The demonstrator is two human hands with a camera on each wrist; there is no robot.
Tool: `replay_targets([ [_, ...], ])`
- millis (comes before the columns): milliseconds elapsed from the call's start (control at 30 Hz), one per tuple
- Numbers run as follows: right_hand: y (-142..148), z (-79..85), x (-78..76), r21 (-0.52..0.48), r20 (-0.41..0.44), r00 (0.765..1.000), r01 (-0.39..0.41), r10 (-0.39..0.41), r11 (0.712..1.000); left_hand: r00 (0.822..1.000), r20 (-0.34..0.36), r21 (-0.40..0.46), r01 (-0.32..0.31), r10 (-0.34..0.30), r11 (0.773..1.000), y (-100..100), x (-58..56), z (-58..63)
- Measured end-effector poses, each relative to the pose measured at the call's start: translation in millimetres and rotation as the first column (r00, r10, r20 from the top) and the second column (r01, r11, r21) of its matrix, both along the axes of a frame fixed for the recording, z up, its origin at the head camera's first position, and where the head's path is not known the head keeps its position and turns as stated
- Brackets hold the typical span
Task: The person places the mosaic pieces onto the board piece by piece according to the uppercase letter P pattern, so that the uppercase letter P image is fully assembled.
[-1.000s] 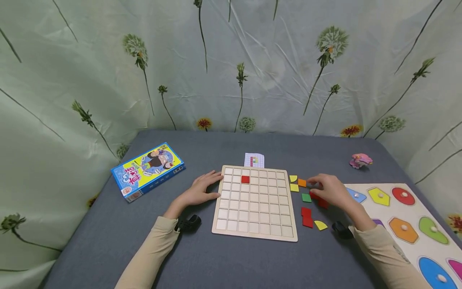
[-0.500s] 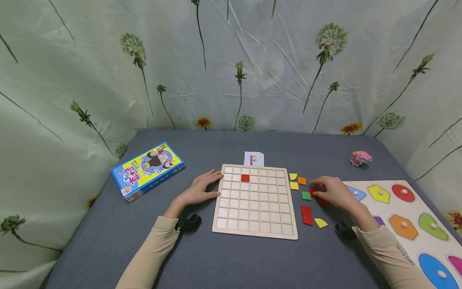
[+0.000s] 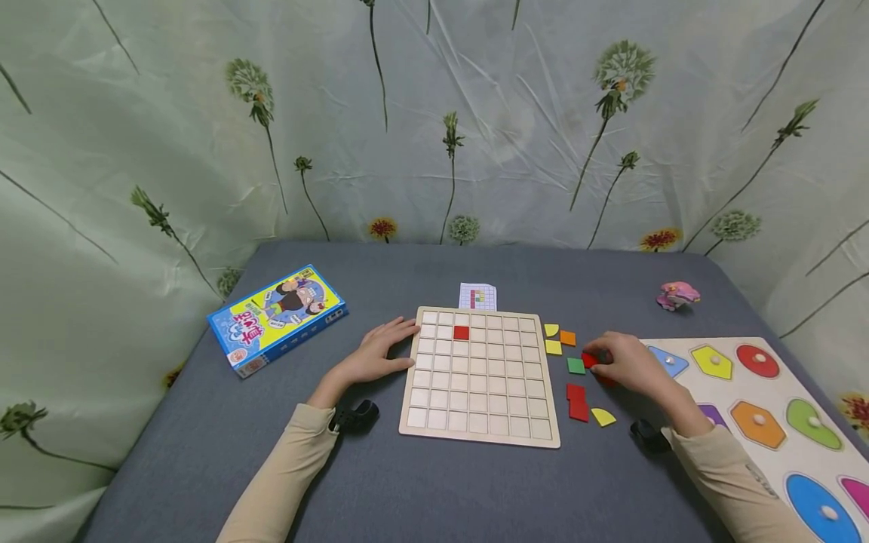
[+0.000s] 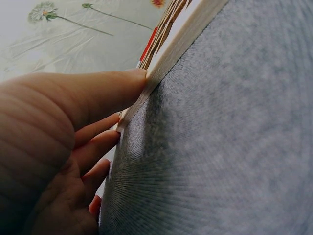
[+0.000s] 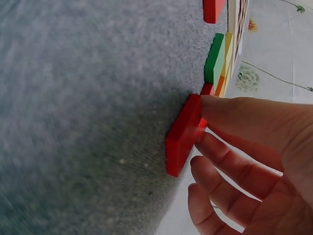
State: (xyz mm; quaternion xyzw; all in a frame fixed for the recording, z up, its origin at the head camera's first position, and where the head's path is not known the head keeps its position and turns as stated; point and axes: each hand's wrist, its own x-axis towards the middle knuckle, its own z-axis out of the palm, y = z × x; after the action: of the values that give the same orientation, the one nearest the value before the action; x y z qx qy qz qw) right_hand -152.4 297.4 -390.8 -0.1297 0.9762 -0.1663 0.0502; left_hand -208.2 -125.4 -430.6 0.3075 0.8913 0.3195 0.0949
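My left hand point(image 3: 372, 356) rests against the left edge of a wooden grid board point(image 3: 478, 392), its fingers extended and thumb touching the side. One red square tile point(image 3: 461, 332) sits in a cell of the board's second row. To the right of the board, my right hand point(image 3: 627, 362) pinches a red square tile point(image 3: 589, 360) between thumb and fingers, low at the table. Another red tile point(image 5: 183, 139) lies just beside the thumb in the right wrist view, partly under the hand in the head view. A green tile point(image 3: 575, 366) lies left of the fingertips.
Yellow tiles point(image 3: 553, 347), an orange tile point(image 3: 567, 338), red tiles point(image 3: 578, 407) and a yellow quarter-circle point(image 3: 603, 417) lie around. A pattern card point(image 3: 478, 296) stands behind the board. Also present: a game box point(image 3: 278, 320), a pink figurine point(image 3: 677, 296), a shape puzzle point(image 3: 720, 445).
My right hand's fingers have drawn closer together onto the red tile, after shifting slightly right. The left hand and board keep their place.
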Motion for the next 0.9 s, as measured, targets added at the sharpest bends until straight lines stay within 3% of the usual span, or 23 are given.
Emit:
replay_targets([
  [900, -1.5, 1.4, -2.9, 0.044, 0.014, 1.0, 0.02, -0.02, 0.999, 1.0, 0.003, -0.005, -0.009, 0.009, 1.0, -0.5, -2.3, -2.5],
])
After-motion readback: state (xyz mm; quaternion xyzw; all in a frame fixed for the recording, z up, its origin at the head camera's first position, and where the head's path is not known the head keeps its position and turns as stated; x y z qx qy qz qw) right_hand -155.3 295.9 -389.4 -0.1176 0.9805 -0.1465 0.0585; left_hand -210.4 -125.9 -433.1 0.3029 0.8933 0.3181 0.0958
